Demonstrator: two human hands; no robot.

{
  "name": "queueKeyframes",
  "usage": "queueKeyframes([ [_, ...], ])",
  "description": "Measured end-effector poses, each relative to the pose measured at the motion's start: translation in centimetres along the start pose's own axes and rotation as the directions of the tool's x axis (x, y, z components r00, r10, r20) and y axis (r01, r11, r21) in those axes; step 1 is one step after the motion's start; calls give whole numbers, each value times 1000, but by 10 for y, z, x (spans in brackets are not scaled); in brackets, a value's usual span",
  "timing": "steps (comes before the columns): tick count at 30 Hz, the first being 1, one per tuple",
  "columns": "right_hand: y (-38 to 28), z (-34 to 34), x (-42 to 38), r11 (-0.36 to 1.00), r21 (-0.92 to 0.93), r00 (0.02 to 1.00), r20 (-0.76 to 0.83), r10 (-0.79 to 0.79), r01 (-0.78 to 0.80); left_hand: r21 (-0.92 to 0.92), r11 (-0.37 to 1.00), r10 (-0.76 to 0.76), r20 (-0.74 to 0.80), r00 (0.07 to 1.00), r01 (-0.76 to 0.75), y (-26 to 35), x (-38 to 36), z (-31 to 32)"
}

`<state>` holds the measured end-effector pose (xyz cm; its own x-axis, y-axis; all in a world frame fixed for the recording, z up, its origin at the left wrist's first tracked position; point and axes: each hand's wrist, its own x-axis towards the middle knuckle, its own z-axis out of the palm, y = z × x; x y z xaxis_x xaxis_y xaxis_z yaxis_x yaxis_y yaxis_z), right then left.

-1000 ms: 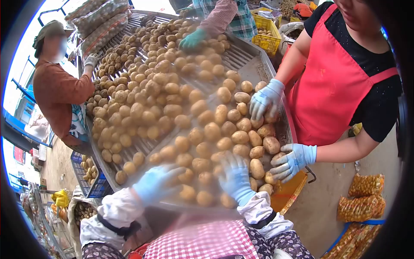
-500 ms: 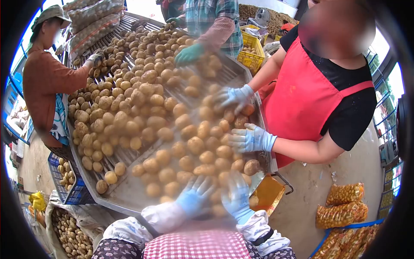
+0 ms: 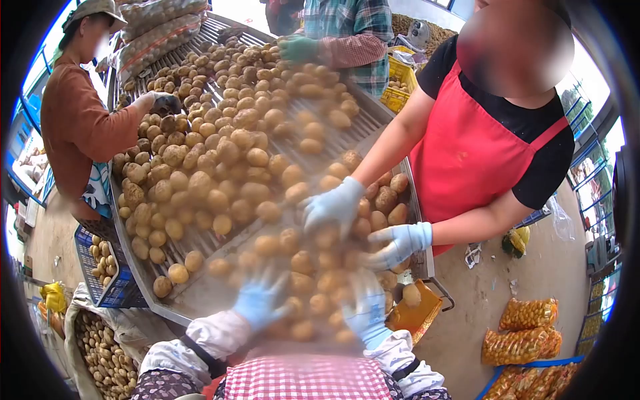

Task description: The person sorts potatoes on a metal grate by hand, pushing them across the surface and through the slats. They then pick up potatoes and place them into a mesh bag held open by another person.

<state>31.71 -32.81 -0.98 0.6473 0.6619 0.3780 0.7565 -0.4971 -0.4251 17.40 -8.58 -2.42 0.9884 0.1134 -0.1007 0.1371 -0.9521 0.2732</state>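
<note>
Many potatoes [image 3: 301,261] lie on a metal sorting table [image 3: 179,312] in front of me. My left hand [image 3: 262,301], in a pale blue glove, is at the near side of the heap with its fingers spread. Potatoes lie just right of it. My right hand [image 3: 367,310], gloved alike, rests against the right side of the near potatoes, fingers stretched out. Neither hand is closed round a potato. Between my two hands several potatoes are smeared by a hazy patch in the middle of the view.
A co-worker in a red apron [image 3: 460,157] reaches over the potatoes from the right. Other workers stand at the left and far side. An orange chute [image 3: 417,317] is beside my right hand. Left are a blue crate [image 3: 123,287] and a potato sack [image 3: 107,353]; filled net bags [image 3: 523,343] lie right.
My left hand has moved left and its fingers are spread wider. My right hand stays nearly in place. The co-worker's hand has swept toward me over the potatoes, and a potato now shows at the chute.
</note>
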Motion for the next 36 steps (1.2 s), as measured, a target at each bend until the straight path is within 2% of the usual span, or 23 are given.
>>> queueKeyframes([
  [1, -11, 7, 11, 998, 58, 991, 135, -9, 1, 64, 997, 41, -5, 999, -41, 17, 9, 0],
  [5, -1, 31, 10, 999, -20, 968, 251, -23, 29, -70, 925, 374, -21, 927, -374, 41, 51, -9],
  [6, 3, 25, 5, 989, -136, 961, 275, -21, 61, -256, 884, 391, -56, 919, -392, 34, 57, -21],
  [7, -2, 18, 6, 983, -172, 955, 276, 112, -66, -428, 808, 405, -94, 909, -405, 24, 64, -38],
  [9, 2, 18, -3, 962, -216, 956, 204, 210, -165, -74, 984, 124, -372, 920, -162, -23, 82, -50],
  [10, 3, 19, -4, 955, -221, 952, 186, 242, -200, 28, 998, -26, -572, 820, 51, -42, 91, -68],
  [11, 3, 20, -4, 946, -225, 947, 171, 273, -232, 132, 967, -90, -631, 771, 220, -68, 96, -65],
  [13, 8, 22, 0, 936, -235, 944, 139, 299, -262, -2, 972, -231, -190, 954, 234, -83, 94, -45],
  [14, 12, 25, 3, 933, -240, 945, 123, 302, -267, 31, 990, -113, -395, 912, 136, -75, 84, -9],
  [15, 13, 28, 4, 928, -246, 943, 106, 314, -281, -160, 983, -117, -158, 981, 91, -50, 73, -18],
  [16, 12, 30, 5, 929, -254, 948, 97, 303, -270, -223, 963, 107, -198, 974, -151, -43, 69, -3],
  [17, 11, 30, 9, 928, -249, 944, 112, 311, -276, -167, 944, 253, -188, 949, -285, -31, 60, -13],
  [19, 11, 30, 12, 923, -245, 930, 143, 338, -297, 13, 945, 310, -357, 881, -328, -37, 88, -37],
  [21, 15, 32, 11, 922, -231, 931, 122, 344, -310, 8, 1000, -14, -500, 866, 21, -73, 129, -81],
  [22, 18, 34, 12, 921, -223, 930, 108, 350, -320, -43, 988, -143, -630, 763, 150, -92, 148, -98],
  [23, 20, 36, 14, 919, -214, 930, 89, 357, -332, -18, 957, -228, -663, 713, 290, -134, 176, -98],
  [25, 24, 39, 18, 911, -259, 933, 81, 351, -321, -151, 847, -515, -466, 719, 510, -183, 211, -124],
  [27, 27, 40, 23, 901, -301, 932, 89, 352, -312, -120, 864, -502, -305, 810, 490, -198, 227, -141],
  [29, 30, 41, 38, 894, -334, 929, 113, 354, -300, -322, 831, -536, -241, 809, 454, -231, 253, -131],
  [30, 30, 42, 48, 885, -356, 924, 123, 362, -300, -320, 778, -600, -122, 790, 541, -218, 254, -151],
  [33, 31, 45, 81, 919, -347, 963, 122, 239, -184, -362, 786, -553, -48, 832, 502, -223, 259, -153],
  [35, 45, 54, 97, 925, -331, 957, 151, 247, -187, -96, 917, -390, -14, 921, 387, -229, 262, -137],
  [36, 52, 61, 105, 926, -330, 959, 143, 243, -186, -94, 929, -362, -33, 932, 358, -196, 249, -149],
])
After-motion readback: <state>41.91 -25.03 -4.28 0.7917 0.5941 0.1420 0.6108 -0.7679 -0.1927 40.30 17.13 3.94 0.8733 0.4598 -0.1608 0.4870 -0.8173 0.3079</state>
